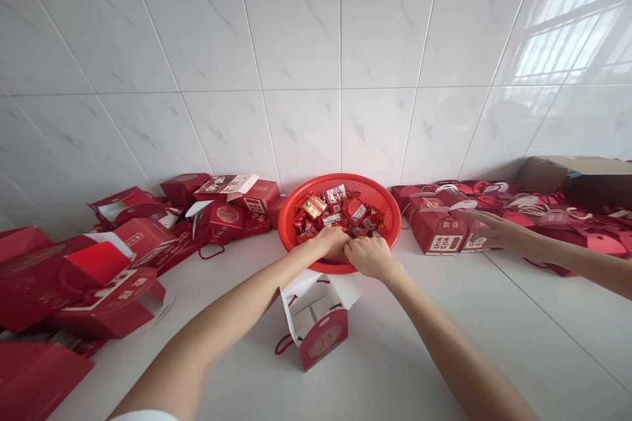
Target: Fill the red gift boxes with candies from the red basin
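Note:
A red plastic basket (390, 210) holds wrapped candies (354, 208), mostly red, some with gold or white. Both my hands meet over its near side. My left hand (332, 242) reaches down among the candies, its fingers hidden. Touching it, my right hand (369, 255) is closed with fingers curled; whatever it holds, if anything, is hidden. Just in front of the basket, between my forearms, an open red gift box (323, 345) stands on the white surface. Its white inside faces up, and a red cord handle hangs at its left.
Red boxes, some open, are heaped at the left (143, 237). At the right, closed red boxes (437, 227) stand in rows, and another person's hand (498, 230) touches one. A brown cardboard box (577, 168) sits behind them. A tiled wall (306, 125) rises behind the basket.

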A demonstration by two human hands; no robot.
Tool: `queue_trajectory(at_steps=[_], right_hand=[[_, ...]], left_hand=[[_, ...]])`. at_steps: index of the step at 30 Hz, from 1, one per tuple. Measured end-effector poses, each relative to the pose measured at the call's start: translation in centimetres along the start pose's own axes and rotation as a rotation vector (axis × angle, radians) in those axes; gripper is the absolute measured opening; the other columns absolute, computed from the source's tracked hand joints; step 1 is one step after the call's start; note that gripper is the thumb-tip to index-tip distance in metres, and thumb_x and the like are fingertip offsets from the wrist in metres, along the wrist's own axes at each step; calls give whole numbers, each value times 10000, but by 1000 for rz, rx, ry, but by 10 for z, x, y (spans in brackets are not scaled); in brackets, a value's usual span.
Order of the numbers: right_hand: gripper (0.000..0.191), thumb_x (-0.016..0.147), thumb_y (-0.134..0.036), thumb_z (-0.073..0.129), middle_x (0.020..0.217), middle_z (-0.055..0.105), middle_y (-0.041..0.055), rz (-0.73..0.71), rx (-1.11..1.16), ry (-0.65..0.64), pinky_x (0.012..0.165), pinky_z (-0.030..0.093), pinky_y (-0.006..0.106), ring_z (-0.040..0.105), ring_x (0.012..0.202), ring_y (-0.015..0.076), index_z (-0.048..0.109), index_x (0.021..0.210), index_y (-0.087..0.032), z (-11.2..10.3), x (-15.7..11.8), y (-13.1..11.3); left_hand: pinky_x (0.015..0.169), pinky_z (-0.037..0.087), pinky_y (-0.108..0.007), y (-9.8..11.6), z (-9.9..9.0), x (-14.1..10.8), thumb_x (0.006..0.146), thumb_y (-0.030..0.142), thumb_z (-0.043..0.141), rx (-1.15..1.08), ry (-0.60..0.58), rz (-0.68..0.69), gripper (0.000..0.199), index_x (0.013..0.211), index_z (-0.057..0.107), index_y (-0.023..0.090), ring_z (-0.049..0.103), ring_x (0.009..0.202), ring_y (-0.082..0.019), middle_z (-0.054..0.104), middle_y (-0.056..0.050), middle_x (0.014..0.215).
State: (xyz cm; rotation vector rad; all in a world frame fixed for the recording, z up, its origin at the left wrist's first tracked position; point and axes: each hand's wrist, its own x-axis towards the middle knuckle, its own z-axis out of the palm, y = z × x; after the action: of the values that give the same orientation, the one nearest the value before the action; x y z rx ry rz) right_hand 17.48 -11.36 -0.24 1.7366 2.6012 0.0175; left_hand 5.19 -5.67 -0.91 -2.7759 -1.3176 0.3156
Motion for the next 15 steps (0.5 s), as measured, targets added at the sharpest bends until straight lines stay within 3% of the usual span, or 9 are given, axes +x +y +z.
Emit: queue_trajectory(at_steps=[11, 15], right_hand=[[436, 1015, -209, 323, 989, 775, 145, 6, -4, 12, 699, 494, 335, 741, 922, 283, 755, 999, -160, 2, -4, 0], [434, 1023, -230, 325, 993, 777, 121, 20, 0, 6, 710, 479, 321, 739, 926, 270, 754, 977, -176, -2, 0, 2]], left_hand=[[985, 491, -483, 1, 0, 0, 769, 283, 649, 7, -6, 14, 169, 888, 741, 206, 702, 1064, -352, 780, -131, 1009], [990, 483, -460, -2, 1, 8, 763, 277, 642, 7, -48, 40, 112, 799, 725, 211, 707, 1038, -335, 785, -115, 956]])
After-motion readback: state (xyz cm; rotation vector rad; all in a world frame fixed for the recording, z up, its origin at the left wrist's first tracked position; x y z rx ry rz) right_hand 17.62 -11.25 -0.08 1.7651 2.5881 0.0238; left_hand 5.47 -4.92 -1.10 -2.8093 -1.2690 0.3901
